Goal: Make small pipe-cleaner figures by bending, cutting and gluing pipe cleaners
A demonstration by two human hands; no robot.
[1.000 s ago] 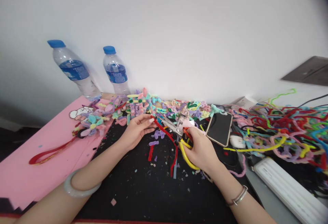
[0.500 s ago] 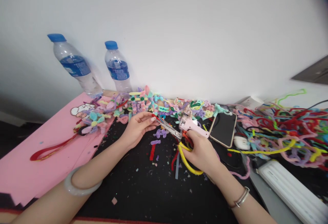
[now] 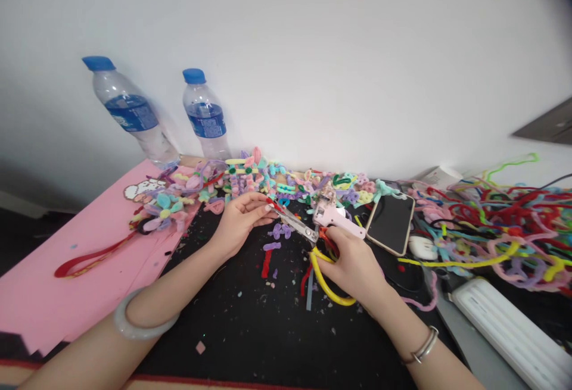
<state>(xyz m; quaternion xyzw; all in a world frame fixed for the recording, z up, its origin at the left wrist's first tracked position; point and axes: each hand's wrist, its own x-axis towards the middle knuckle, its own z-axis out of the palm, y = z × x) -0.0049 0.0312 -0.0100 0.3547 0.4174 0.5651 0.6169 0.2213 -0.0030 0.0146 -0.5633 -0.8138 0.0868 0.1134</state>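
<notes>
My left hand (image 3: 243,221) pinches a small red fuzzy piece (image 3: 274,203), which looks like a bit of pipe cleaner, between thumb and fingers. My right hand (image 3: 351,259) grips the yellow-handled scissors (image 3: 328,286), their blades pointing left toward the red piece. The blade tips reach the red piece at my left fingertips; whether they bite into it is too small to tell. Just behind the scissors lies a pale pink glue gun (image 3: 335,218). Below the blades, a purple twisted piece (image 3: 280,231) and a red strip (image 3: 266,264) lie on the black mat (image 3: 250,336).
Colourful pipe-cleaner shapes (image 3: 241,178) line the wall. Two water bottles (image 3: 205,119) stand at back left, by pink sheets (image 3: 98,253). On the right are a phone (image 3: 391,223), a white earbud case (image 3: 422,247), tangled pipe cleaners (image 3: 496,229) and a white power strip-like block (image 3: 509,324).
Both hands hold nearly the same pose. The red piece now shows farther along the scissor blades, and the view has shifted very slightly.
</notes>
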